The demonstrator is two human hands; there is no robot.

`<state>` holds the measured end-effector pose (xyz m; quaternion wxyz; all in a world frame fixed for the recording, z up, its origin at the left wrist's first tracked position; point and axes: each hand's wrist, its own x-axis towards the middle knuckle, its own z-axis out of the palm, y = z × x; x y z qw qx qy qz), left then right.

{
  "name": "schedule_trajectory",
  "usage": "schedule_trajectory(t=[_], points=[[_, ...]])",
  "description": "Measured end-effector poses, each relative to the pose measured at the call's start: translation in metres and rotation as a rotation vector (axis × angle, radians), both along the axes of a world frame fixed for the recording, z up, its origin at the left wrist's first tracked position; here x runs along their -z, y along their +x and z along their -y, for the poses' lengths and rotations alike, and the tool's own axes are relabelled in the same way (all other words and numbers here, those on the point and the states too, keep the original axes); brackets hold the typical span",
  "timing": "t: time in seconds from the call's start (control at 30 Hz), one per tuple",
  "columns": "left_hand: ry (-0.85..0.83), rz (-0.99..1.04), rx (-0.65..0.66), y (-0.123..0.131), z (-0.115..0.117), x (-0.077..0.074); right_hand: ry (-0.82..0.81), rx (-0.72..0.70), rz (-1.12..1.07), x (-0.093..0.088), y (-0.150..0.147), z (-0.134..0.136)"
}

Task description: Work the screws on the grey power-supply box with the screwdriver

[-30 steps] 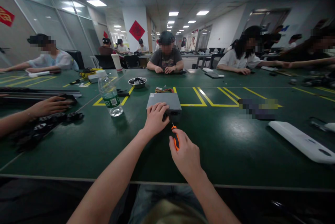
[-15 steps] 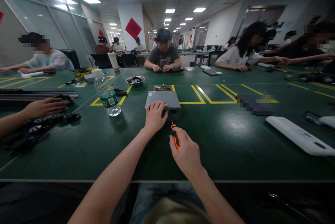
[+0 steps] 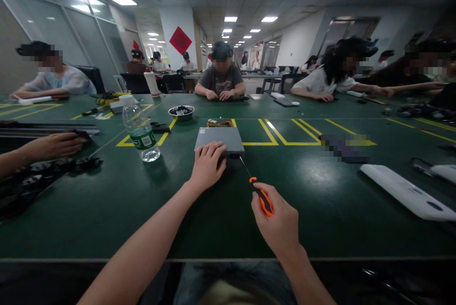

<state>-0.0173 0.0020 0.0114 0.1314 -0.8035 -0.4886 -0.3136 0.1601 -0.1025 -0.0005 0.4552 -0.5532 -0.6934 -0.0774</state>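
Note:
A grey metal computer power supply [image 3: 219, 138] lies on the green table in front of me, coloured wires at its far side. My left hand [image 3: 207, 165] grips its near left part, fingers over the top and thumb at the front face. My right hand [image 3: 276, 212] is closed around the orange and black handle of a screwdriver [image 3: 262, 196]. The thin shaft points up and left, its tip by the right of the unit's front face, near the socket. Whether the tip touches the metal I cannot tell.
A water bottle [image 3: 144, 138] stands left of the unit, with a metal bowl [image 3: 181, 113] of small dark parts behind it. A co-worker's hand [image 3: 53, 147] rests on dark parts at far left. A white elongated device [image 3: 406, 191] lies at right. Co-workers sit across the table.
My right hand has moved right and slightly back with the screwdriver, whose shaft now shows at more length and slants left. My left hand stays on the power supply.

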Motion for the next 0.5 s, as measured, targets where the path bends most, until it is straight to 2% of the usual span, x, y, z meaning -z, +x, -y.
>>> schedule_trajectory(t=[0.5], points=[[-0.019, -0.022, 0.028, -0.0029, 0.0001, 0.001, -0.048, 0.017, -0.013, 0.0012, 0.0003, -0.0014]])
